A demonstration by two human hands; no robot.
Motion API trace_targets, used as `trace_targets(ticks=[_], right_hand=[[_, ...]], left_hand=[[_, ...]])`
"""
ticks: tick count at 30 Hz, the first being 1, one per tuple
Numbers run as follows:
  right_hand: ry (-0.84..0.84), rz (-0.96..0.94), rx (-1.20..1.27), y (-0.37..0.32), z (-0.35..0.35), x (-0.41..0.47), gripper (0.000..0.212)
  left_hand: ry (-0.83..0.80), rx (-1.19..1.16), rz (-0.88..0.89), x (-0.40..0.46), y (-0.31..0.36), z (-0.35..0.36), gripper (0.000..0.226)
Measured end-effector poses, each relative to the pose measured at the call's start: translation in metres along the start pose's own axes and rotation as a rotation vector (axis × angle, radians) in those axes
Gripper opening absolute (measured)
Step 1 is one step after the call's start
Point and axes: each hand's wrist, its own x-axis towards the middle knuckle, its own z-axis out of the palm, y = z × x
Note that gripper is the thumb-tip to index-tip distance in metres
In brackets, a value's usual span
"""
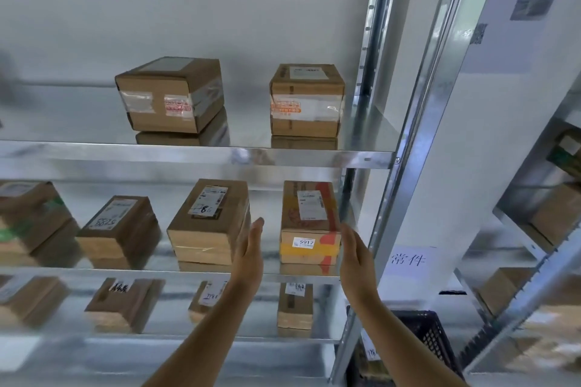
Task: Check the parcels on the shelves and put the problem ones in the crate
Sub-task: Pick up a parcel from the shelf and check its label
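On the middle shelf of the shiny metal rack (195, 272), a brown cardboard parcel with a handwritten white label (209, 223) sits just left of the left hand (250, 253), whose grip is released, fingers straight. Between both hands stands the brown cardboard parcel with yellow and red tape and a "5917" sticker (309, 225). Its right side is flanked by the right hand (356, 256), equally released, above the dark plastic crate (430, 336) on the floor.
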Motion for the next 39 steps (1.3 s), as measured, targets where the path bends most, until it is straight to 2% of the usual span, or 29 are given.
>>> trace_targets(ticks=[2, 5, 7, 9, 12, 14, 18, 20, 22, 23, 25, 26, 29, 30, 36, 39], right_hand=[[-0.011, 0.044, -0.033, 0.015, 0.001, 0.003, 0.039], [-0.037, 0.051, -0.084, 0.023, 0.002, 0.010, 0.038], [-0.048, 0.055, -0.116, 0.027, 0.002, 0.014, 0.039], [-0.052, 0.070, -0.167, 0.031, 0.003, 0.020, 0.039], [-0.061, 0.072, -0.244, 0.034, 0.009, 0.037, 0.040], [-0.065, 0.077, -0.308, 0.040, 0.015, 0.053, 0.040], [-0.033, 0.120, -0.344, 0.051, 0.026, 0.085, 0.047], [-0.008, 0.189, -0.350, 0.054, 0.030, 0.099, 0.049], [-0.026, 0.278, -0.312, 0.051, 0.030, 0.106, 0.028], [-0.025, 0.307, -0.290, 0.051, 0.030, 0.109, 0.025], [-0.047, 0.378, -0.242, 0.054, 0.029, 0.116, 0.030], [-0.052, 0.411, -0.219, 0.058, 0.029, 0.120, 0.032], [-0.115, 0.512, -0.184, 0.071, 0.029, 0.129, 0.040], [-0.135, 0.527, -0.168, 0.073, 0.028, 0.131, 0.043], [-0.264, 0.531, -0.168, 0.072, 0.026, 0.125, 0.040], [-0.302, 0.486, -0.160, 0.073, 0.022, 0.114, 0.033]], left_hand=[[0.026, 0.039, 0.027, 0.004, -0.013, 0.002, 0.042], [0.048, 0.095, -0.041, 0.003, -0.005, 0.008, 0.049], [0.019, 0.100, -0.125, 0.007, -0.002, 0.014, 0.041], [-0.021, 0.143, -0.150, 0.016, -0.009, 0.017, 0.021], [-0.049, 0.228, -0.150, 0.035, -0.008, 0.027, 0.038], [-0.102, 0.265, -0.166, 0.042, -0.007, 0.030, 0.041], [-0.162, 0.415, -0.302, 0.086, -0.040, 0.023, 0.025], [-0.225, 0.463, -0.343, 0.110, -0.062, 0.026, 0.044], [-0.284, 0.557, -0.375, 0.136, -0.099, 0.031, 0.063], [-0.287, 0.559, -0.398, 0.149, -0.126, 0.034, 0.072], [-0.293, 0.511, -0.456, 0.159, -0.150, 0.040, 0.078], [-0.309, 0.498, -0.493, 0.151, -0.132, 0.043, 0.072], [-0.333, 0.309, -0.579, 0.124, -0.087, 0.046, 0.037], [-0.323, 0.253, -0.603, 0.123, -0.086, 0.047, 0.031], [-0.210, 0.023, -0.718, 0.111, -0.080, 0.038, 0.025], [-0.176, -0.023, -0.707, 0.097, -0.082, 0.029, 0.022]])
